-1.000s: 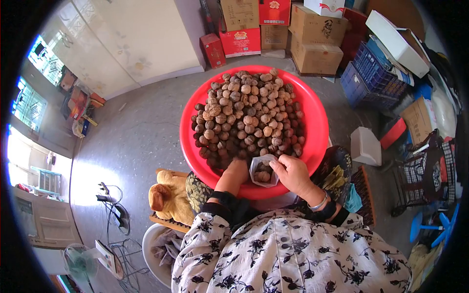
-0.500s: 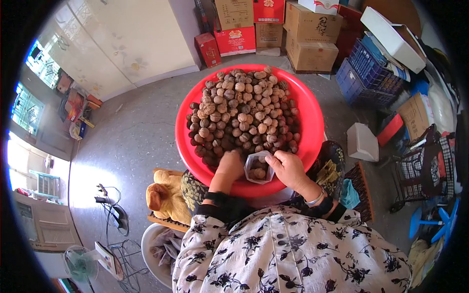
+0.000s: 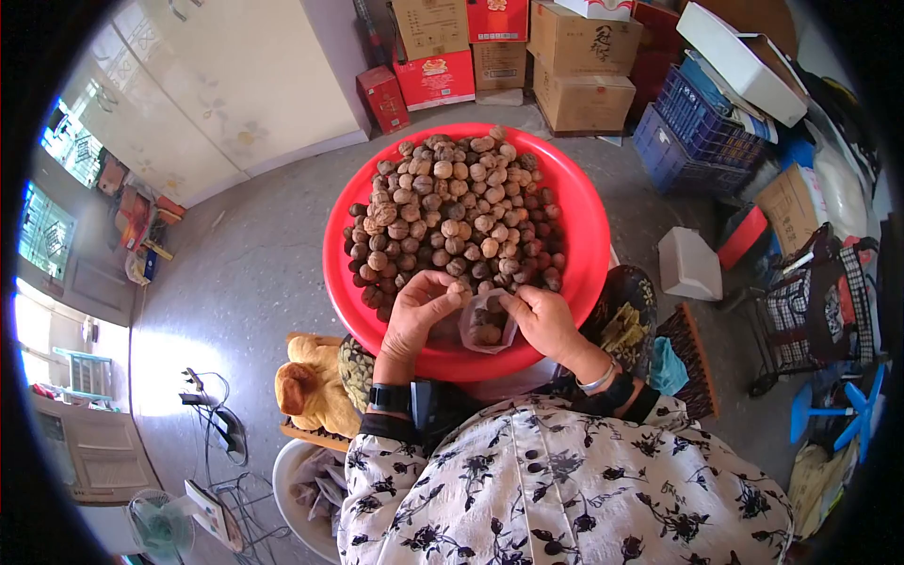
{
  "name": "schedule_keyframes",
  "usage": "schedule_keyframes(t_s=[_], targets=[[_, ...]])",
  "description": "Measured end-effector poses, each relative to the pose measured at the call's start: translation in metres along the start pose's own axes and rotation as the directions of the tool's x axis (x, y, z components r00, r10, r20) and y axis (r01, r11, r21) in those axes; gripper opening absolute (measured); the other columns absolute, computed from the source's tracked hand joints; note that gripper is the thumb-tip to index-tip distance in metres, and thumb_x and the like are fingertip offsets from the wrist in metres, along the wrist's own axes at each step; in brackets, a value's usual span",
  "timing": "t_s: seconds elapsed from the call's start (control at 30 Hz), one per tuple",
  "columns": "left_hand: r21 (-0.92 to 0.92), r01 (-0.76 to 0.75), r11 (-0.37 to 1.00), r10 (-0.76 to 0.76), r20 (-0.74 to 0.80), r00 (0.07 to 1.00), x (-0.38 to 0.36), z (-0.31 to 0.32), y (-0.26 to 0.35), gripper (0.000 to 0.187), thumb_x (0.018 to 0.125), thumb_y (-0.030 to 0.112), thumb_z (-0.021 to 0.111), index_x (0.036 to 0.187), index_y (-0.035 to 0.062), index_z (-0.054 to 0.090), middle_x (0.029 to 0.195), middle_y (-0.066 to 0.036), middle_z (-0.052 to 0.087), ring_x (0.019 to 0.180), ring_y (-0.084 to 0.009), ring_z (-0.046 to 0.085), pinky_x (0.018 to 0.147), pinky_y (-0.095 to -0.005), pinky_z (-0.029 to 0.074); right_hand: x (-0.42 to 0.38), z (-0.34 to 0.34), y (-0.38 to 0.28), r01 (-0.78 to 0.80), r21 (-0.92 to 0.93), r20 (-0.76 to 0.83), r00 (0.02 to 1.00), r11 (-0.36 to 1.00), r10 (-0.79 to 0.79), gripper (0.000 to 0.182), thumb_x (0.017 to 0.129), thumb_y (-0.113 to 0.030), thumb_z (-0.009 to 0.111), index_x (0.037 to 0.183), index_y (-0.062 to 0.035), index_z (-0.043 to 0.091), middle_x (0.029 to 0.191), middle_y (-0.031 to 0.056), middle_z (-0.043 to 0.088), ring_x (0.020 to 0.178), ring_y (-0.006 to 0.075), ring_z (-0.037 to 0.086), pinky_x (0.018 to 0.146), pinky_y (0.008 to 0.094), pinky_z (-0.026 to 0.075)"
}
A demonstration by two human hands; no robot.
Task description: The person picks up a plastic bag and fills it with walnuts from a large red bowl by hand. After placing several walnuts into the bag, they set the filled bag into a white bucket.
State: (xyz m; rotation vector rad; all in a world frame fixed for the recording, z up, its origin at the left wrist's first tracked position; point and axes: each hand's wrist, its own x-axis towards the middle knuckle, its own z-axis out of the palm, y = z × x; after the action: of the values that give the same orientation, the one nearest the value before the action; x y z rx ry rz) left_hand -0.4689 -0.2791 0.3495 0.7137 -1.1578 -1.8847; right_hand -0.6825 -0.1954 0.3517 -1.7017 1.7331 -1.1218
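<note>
A wide red basin (image 3: 584, 212) holds a heap of walnuts (image 3: 443, 202), pale brown on top and darker toward the sides. At its near side a clear plastic bag (image 3: 488, 325) stands with its mouth up and some walnuts inside. My right hand (image 3: 549, 325) pinches the bag's right rim between thumb and fingers. Left of the bag's mouth, my left hand (image 3: 421, 311) is closed on a light walnut (image 3: 460, 290) at its fingertips. The palm side of the left hand is hidden.
Below left stands a white tub (image 3: 297, 480) with crumpled bags, beside a yellow plush toy (image 3: 315, 377). Cables (image 3: 221, 414) lie on the floor at left. Cardboard boxes (image 3: 584, 71) and blue crates (image 3: 702, 122) are stacked behind; a wheeled cart (image 3: 810, 301) stands right.
My left hand has come up from the walnut heap with a walnut and turned toward the bag's mouth. My right hand still holds the bag. The whole view has shifted slightly.
</note>
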Motion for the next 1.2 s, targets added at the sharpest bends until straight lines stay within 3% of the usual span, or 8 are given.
schedule_keyframes(t_s=[0.17, 0.23, 0.27, 0.4, 0.47, 0.77, 1.0, 1.2], targets=[[0.126, 0.121, 0.985, -0.131, 0.073, 0.989, -0.001, 0.008, -0.005, 0.032, 0.084, 0.011, 0.078, 0.110, 0.0027, 0.062, 0.102, -0.005, 0.067, 0.094, -0.0145, 0.065, 0.090, -0.0292, 0.051, 0.000, 0.000, 0.001, 0.009, 0.011, -0.010, 1.000, 1.000, -0.008, 0.038, 0.095, -0.031, 0.063, 0.076, 0.0010, 0.057, 0.069, 0.0253, 0.058, 0.067, 0.0453, 0.058, 0.057, 0.0485, 0.043], [0.655, -0.316, 0.687, 0.230, 0.216, 0.949, 0.002, 0.007, -0.014, 0.038, 0.082, 0.014, 0.079, 0.115, 0.0065, 0.063, 0.103, -0.003, 0.062, 0.092, -0.0131, 0.061, 0.085, -0.0271, 0.051, 0.001, -0.002, -0.001, -0.034, -0.006, 0.016, 0.999, 0.999, 0.034, 0.038, 0.096, -0.031, 0.063, 0.077, 0.0009, 0.056, 0.069, 0.0250, 0.057, 0.067, 0.0450, 0.058, 0.057, 0.0484, 0.043], [0.561, -0.148, 0.815, 0.109, 0.103, 0.989, 0.000, 0.006, -0.015, 0.037, 0.081, 0.016, 0.079, 0.115, 0.0106, 0.065, 0.105, -0.003, 0.056, 0.092, -0.0134, 0.058, 0.080, -0.0261, 0.049, -0.001, -0.001, -0.003, -0.033, -0.010, 0.018, 0.999, 0.999, 0.033, 0.038, 0.096, -0.031, 0.063, 0.077, 0.0009, 0.056, 0.069, 0.0250, 0.057, 0.067, 0.0450, 0.058, 0.057, 0.0484, 0.043], [0.523, -0.050, 0.851, 0.057, 0.003, 0.998, 0.004, 0.008, -0.026, 0.028, 0.085, 0.016, 0.074, 0.111, 0.0082, 0.067, 0.095, -0.002, 0.060, 0.083, -0.0127, 0.058, 0.075, -0.0256, 0.049, 0.000, -0.002, -0.001, -0.033, 0.018, 0.025, 0.999, 0.999, 0.032, 0.038, 0.096, -0.031, 0.062, 0.077, 0.0009, 0.055, 0.067, 0.0235, 0.055, 0.062, 0.0427, 0.054, 0.055, 0.0461, 0.042], [0.722, -0.036, 0.691, 0.012, 0.038, 0.999, 0.003, 0.013, -0.022, 0.018, 0.092, 0.013, 0.068, 0.107, 0.0043, 0.065, 0.083, 0.002, 0.061, 0.071, -0.0076, 0.055, 0.066, -0.0220, 0.048, 0.000, -0.003, -0.002, -0.057, 0.032, 0.048, 0.997, 0.998, 0.055, 0.038, 0.096, -0.031, 0.062, 0.076, 0.0009, 0.054, 0.066, 0.0230, 0.055, 0.060, 0.0416, 0.053, 0.055, 0.0453, 0.042], [0.247, -0.031, 0.969, 0.063, -0.121, 0.991, 0.000, 0.008, -0.013, 0.010, 0.096, 0.011, 0.058, 0.102, 0.0035, 0.061, 0.075, 0.000, 0.063, 0.057, -0.0054, 0.054, 0.050, -0.0201, 0.043, -0.007, -0.010, -0.013, 0.001, 0.081, 0.171, 0.985, 0.997, -0.015, 0.028, 0.092, -0.023, 0.066, 0.077, -0.0002, 0.059, 0.067, 0.0163, 0.060, 0.057, 0.0315, 0.055, 0.058, 0.0390, 0.046], [0.023, -0.049, 0.999, 0.052, -0.119, 0.992, -0.003, -0.001, -0.007, 0.008, 0.094, 0.008, 0.059, 0.100, 0.0034, 0.061, 0.075, -0.002, 0.063, 0.055, -0.0074, 0.055, 0.050, -0.0209, 0.045, -0.006, -0.012, -0.004, -0.065, 0.265, 0.118, 0.992, 0.962, 0.035, 0.024, 0.092, -0.018, 0.067, 0.078, 0.0000, 0.060, 0.064, 0.0038, 0.054, 0.061, 0.0097, 0.048, 0.056, 0.0278, 0.042], [0.045, 0.050, 0.998, -0.043, -0.148, 0.988, 0.001, -0.006, -0.011, 0.008, 0.094, 0.010, 0.059, 0.099, 0.0031, 0.060, 0.077, -0.004, 0.064, 0.062, -0.0121, 0.062, 0.058, -0.0236, 0.053, -0.008, -0.012, 0.001, -0.078, 0.476, 0.128, 0.992, 0.876, 0.019, 0.021, 0.093, -0.020, 0.070, 0.089, -0.0019, 0.059, 0.073, -0.0015, 0.053, 0.068, 0.0072, 0.048, 0.060, 0.0254, 0.042]])
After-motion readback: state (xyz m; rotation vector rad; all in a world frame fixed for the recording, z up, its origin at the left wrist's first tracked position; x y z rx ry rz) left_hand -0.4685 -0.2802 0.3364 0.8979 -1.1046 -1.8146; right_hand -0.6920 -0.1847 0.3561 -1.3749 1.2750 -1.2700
